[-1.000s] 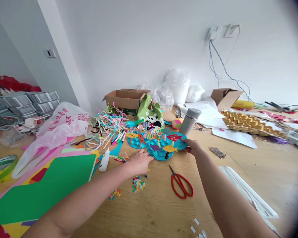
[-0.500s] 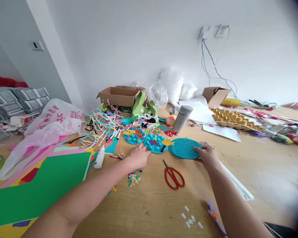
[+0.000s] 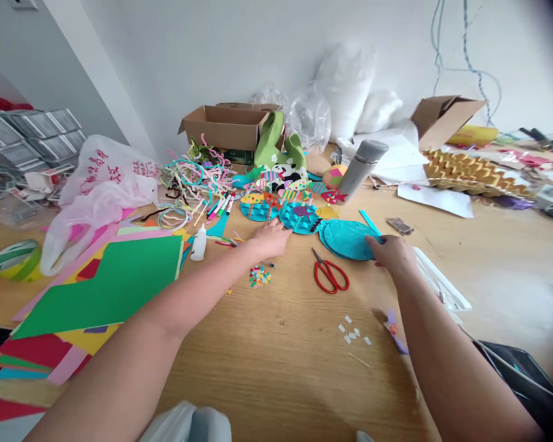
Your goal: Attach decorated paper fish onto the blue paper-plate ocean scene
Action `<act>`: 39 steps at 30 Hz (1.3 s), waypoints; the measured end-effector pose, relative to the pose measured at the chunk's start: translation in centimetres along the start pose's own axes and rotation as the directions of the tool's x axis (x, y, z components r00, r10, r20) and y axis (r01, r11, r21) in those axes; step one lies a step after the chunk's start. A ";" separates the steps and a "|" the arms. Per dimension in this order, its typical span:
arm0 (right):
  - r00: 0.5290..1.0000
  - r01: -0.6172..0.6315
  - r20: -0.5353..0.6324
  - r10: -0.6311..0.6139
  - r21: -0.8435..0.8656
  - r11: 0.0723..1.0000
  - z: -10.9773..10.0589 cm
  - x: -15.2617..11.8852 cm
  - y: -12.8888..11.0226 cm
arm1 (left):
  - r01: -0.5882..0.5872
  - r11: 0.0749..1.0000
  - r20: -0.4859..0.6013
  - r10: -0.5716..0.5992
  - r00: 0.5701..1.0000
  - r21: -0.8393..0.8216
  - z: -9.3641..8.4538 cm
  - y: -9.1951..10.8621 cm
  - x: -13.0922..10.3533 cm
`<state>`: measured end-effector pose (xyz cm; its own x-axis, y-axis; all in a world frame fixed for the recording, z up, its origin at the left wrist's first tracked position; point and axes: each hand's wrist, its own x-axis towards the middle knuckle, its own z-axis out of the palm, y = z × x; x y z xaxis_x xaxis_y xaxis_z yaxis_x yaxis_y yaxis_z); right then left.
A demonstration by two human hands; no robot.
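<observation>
My right hand (image 3: 392,253) pinches the right edge of a stack of blue paper discs (image 3: 350,239), thumb on top, fingers partly hidden underneath. My left hand (image 3: 271,238) lies at the near edge of a blue disc decorated with paper fish (image 3: 299,222); its fingers are apart and reach towards that disc. Another decorated blue disc (image 3: 257,212) sits to the left of it. Just in front of the stack lie red-handled scissors (image 3: 330,274). Colourful paper dots (image 3: 259,277) are heaped below my left hand.
A grey bottle (image 3: 363,167) stands behind the discs. Left are a glue bottle (image 3: 198,243), pipe cleaners (image 3: 198,172) and green paper (image 3: 105,282). Small white pieces (image 3: 351,336) and a purple tool (image 3: 396,331) lie in front. Behind stands a cardboard box (image 3: 225,126).
The view has tilted down and shifted left, showing more of the near table. My right hand still grips the blue discs; a blue strip now shows behind them. My left hand stays beside the decorated disc.
</observation>
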<state>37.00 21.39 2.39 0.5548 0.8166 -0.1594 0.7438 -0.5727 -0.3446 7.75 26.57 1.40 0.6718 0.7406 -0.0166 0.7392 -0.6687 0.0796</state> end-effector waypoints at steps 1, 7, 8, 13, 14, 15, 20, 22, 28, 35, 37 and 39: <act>1.000 0.012 0.005 -0.011 -0.040 0.999 0.0 -0.2 -0.1 | -0.014 1.000 0.008 0.014 1.000 0.000 0.0 -0.2 -0.2; 0.996 0.090 -0.009 -0.092 -0.099 0.991 0.1 -0.6 -0.7 | -0.056 0.998 0.026 0.055 0.998 0.030 -0.2 -0.8 -0.2; 0.995 0.098 -0.025 -0.101 -0.099 0.990 0.1 -0.6 -0.7 | -0.051 0.998 0.022 0.051 0.998 0.036 -0.3 -0.8 -0.1; 0.994 0.075 -0.068 -0.081 -0.093 0.993 0.3 -0.5 -0.2 | -0.039 0.998 0.009 0.039 0.999 0.042 -0.3 -0.1 0.1; 0.994 0.070 -0.072 -0.077 -0.094 0.993 0.2 -0.7 -0.1 | -0.041 0.998 0.010 0.040 0.999 0.041 -0.2 0.0 0.2; 0.994 0.073 -0.078 -0.080 -0.093 0.993 0.1 -0.9 -0.1 | -0.039 0.998 0.008 0.039 0.999 0.041 -0.1 0.1 0.2; 0.943 0.226 -0.234 -0.238 -0.080 0.971 -1.8 -5.3 -0.5 | 0.001 0.999 -0.018 0.000 1.000 0.049 -0.3 0.5 0.0; 0.932 0.315 -0.204 -0.300 0.049 0.948 -2.4 -8.9 -0.2 | -0.002 0.999 -0.032 0.004 0.999 0.051 -0.8 0.7 -0.5; 0.789 0.603 0.019 -0.614 0.165 0.781 -0.5 -19.9 3.9 | -0.095 0.995 -0.161 0.089 0.983 -0.032 -2.7 1.4 -4.5; 0.760 0.637 -0.106 -0.641 -0.073 0.767 4.3 -22.8 8.0 | -0.182 0.912 -0.355 0.043 0.934 -0.368 -3.7 4.1 -12.1; 0.709 0.682 -0.151 -0.689 -0.099 0.724 4.9 -22.4 8.2 | -0.199 0.860 -0.367 0.014 0.930 -0.471 -3.4 5.1 -13.8; 0.671 0.716 -0.178 -0.719 -0.093 0.692 5.0 -22.2 7.6 | -0.194 0.783 -0.362 -0.043 0.931 -0.591 -2.9 6.0 -15.2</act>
<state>28.50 -0.74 -1.35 -0.0960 0.9472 0.3059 0.9466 0.1819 -0.2663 1.88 11.52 5.04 0.5768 0.7419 0.3420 0.4202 -0.6284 0.6546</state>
